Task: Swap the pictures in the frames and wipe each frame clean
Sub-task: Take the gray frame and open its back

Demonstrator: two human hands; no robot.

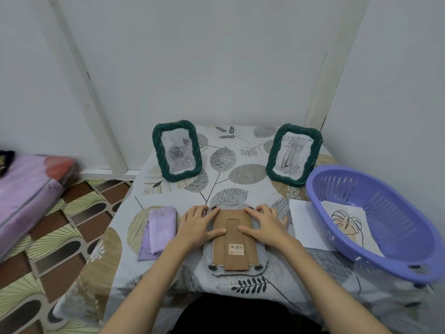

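Observation:
A grey frame [236, 273] lies face down at the table's front middle, its brown backing board [234, 247] with a barcode sticker facing up. My left hand [197, 225] presses flat on the board's left side, fingertips at the top corner. My right hand [265, 225] presses on the right side the same way. Two green frames stand at the back: the left one [177, 150] holds a rose picture, the right one [293, 155] a grey sketch. A folded lilac cloth [159, 231] lies left of my left hand.
A purple plastic basket [375, 222] sits at the right with a leaf drawing [346, 222] inside it. A white sheet [303, 225] lies partly under the basket. The patterned tablecloth [240, 179] covers the table. A pink mattress [29, 196] lies on the floor at left.

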